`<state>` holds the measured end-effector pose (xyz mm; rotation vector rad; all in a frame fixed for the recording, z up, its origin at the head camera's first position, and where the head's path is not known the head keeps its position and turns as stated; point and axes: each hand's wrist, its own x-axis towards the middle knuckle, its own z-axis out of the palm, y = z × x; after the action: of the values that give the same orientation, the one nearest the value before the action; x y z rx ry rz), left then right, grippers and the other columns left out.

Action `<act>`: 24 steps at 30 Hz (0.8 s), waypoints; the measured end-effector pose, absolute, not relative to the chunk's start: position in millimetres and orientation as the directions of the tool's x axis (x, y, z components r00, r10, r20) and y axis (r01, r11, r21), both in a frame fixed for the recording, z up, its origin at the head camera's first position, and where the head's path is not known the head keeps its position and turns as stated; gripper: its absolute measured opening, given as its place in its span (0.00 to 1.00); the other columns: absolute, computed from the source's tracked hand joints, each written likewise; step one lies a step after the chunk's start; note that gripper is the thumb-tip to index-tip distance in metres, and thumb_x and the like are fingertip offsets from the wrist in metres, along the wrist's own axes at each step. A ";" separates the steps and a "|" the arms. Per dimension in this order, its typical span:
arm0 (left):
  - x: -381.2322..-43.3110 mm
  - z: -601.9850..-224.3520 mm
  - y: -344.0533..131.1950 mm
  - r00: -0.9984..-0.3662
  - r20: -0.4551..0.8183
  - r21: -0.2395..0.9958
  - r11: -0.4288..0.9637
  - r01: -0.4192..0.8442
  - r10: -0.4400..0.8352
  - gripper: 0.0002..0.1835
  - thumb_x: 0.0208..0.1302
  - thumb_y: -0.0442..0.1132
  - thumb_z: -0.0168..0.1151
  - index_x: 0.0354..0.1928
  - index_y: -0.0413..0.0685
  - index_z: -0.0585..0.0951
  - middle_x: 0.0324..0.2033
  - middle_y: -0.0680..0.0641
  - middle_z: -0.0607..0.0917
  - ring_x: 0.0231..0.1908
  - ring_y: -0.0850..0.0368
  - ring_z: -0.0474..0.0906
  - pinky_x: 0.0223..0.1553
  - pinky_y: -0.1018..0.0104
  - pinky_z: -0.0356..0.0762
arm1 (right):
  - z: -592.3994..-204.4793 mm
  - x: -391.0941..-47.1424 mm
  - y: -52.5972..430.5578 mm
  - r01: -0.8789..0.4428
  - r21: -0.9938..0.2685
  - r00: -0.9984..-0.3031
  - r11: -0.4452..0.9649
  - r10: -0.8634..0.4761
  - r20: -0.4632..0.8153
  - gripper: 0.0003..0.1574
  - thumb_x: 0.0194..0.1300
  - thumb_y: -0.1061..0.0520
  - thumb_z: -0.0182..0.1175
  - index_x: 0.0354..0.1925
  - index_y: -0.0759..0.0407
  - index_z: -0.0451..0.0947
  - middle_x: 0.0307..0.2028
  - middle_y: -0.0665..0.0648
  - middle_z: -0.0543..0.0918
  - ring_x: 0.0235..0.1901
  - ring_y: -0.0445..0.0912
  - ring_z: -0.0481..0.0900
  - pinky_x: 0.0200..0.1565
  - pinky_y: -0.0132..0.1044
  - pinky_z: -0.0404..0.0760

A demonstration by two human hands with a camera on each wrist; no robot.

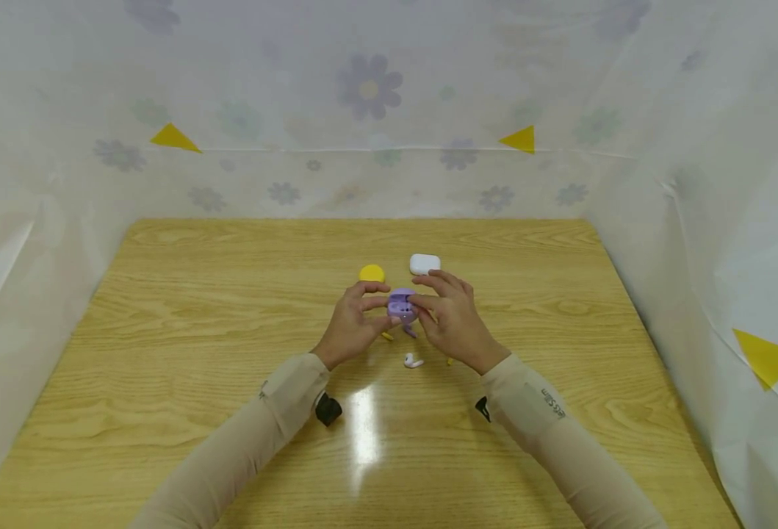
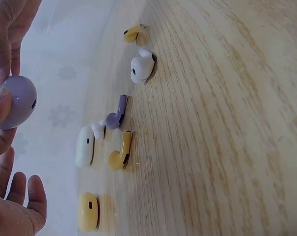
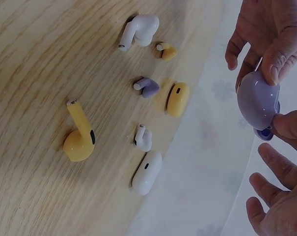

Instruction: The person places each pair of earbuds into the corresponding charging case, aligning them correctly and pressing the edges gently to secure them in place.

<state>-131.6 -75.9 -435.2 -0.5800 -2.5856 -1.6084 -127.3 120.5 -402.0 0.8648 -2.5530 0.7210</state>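
A purple earbud case (image 1: pixel 402 314) is held above the table with its lid raised. My left hand (image 1: pixel 355 327) grips its left side, thumb on the front. My right hand (image 1: pixel 451 319) pinches its right side by the open mouth; whether an earbud is between those fingertips is hidden. In the left wrist view, the case's rounded purple shell (image 2: pixel 23 101) shows between both hands. One purple earbud (image 2: pixel 117 113) lies on the table beneath. Near it lie two yellow earbuds (image 3: pixel 79 135) and two white earbuds (image 3: pixel 141 32).
A yellow case (image 1: pixel 372 273) and a white case (image 1: pixel 424 264) lie closed on the wooden table (image 1: pixel 230 272), beyond my hands. Pale flowered sheeting (image 1: pixel 369 169) encloses the back and sides. Dark wrist gear (image 1: pixel 328 409) hangs under my left sleeve.
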 end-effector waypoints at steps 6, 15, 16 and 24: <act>-131.6 -435.0 -75.5 -0.933 0.222 0.863 0.389 0.324 0.284 0.15 0.54 0.36 0.70 0.44 0.39 0.85 0.55 0.41 0.78 0.60 0.43 0.69 0.63 0.45 0.64 | -401.3 -127.3 121.2 -0.634 -0.378 -0.759 0.675 -0.451 0.469 0.10 0.57 0.62 0.66 0.40 0.59 0.86 0.54 0.64 0.81 0.60 0.62 0.72 0.56 0.65 0.67; -134.8 -436.2 -78.3 -0.939 0.220 0.867 0.387 0.313 0.266 0.16 0.53 0.37 0.71 0.44 0.39 0.85 0.54 0.38 0.79 0.60 0.43 0.69 0.65 0.45 0.62 | -401.8 -136.8 124.0 -0.585 -0.448 -0.782 0.676 -0.325 0.531 0.06 0.59 0.64 0.62 0.36 0.66 0.82 0.47 0.65 0.82 0.53 0.61 0.77 0.51 0.63 0.70; -135.0 -436.0 -78.7 -0.941 0.212 0.877 0.373 0.302 0.263 0.15 0.53 0.37 0.71 0.44 0.38 0.85 0.55 0.38 0.78 0.60 0.43 0.69 0.65 0.45 0.61 | -402.2 -137.9 124.7 -0.562 -0.448 -0.801 0.695 -0.324 0.502 0.06 0.59 0.64 0.62 0.36 0.65 0.82 0.47 0.65 0.83 0.53 0.61 0.77 0.49 0.63 0.70; -133.5 -432.9 -80.6 -0.948 0.209 0.870 0.396 0.292 0.240 0.15 0.53 0.36 0.71 0.43 0.39 0.85 0.54 0.42 0.78 0.59 0.44 0.69 0.63 0.47 0.64 | -430.2 -142.1 120.1 -0.410 -0.360 -0.912 0.838 -0.381 0.152 0.09 0.60 0.55 0.63 0.34 0.60 0.81 0.53 0.62 0.80 0.59 0.62 0.72 0.56 0.65 0.67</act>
<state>-133.5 -80.6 -432.9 -0.4924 -2.5829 -1.6263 -142.1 120.1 -430.2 0.6343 -2.9401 0.6016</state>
